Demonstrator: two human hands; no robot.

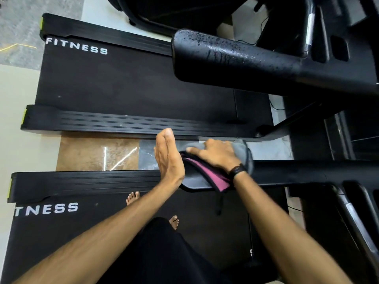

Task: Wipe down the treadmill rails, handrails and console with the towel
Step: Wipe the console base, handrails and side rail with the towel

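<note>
1. Right hand (pixel 215 153) lay palm-down on the towel (pixel 202 179), fingers spread & slightly bent over the cloth, pressing it onto the handrail (pixel 297 173); black wristband (pixel 238 170) on that wrist.
2. Towel was grey w/ a pink stripe, draped over the free end of the handrail, its edges hanging down both sides.
3. Left hand (pixel 167 156) stood edge-up, fingers straight & together, holding nothing; it sat just beside the towel's left edge. Couldn't tell if it touched the cloth.
4. Person stood barefoot on the near treadmill's belt (pixel 51 232); white lettering "TNESS" visible on it.
5. Near treadmill's side rail (pixel 82 184) ran left from under the hands, ribbed black w/ a yellow-green end cap.
6. Second treadmill (pixel 123 83) lay parallel beyond a strip of tiled floor (pixel 98 154), marked "FITNESS".
7. Its handrail (pixel 225 58) showed wet-looking speckles & streaks on top.
</note>
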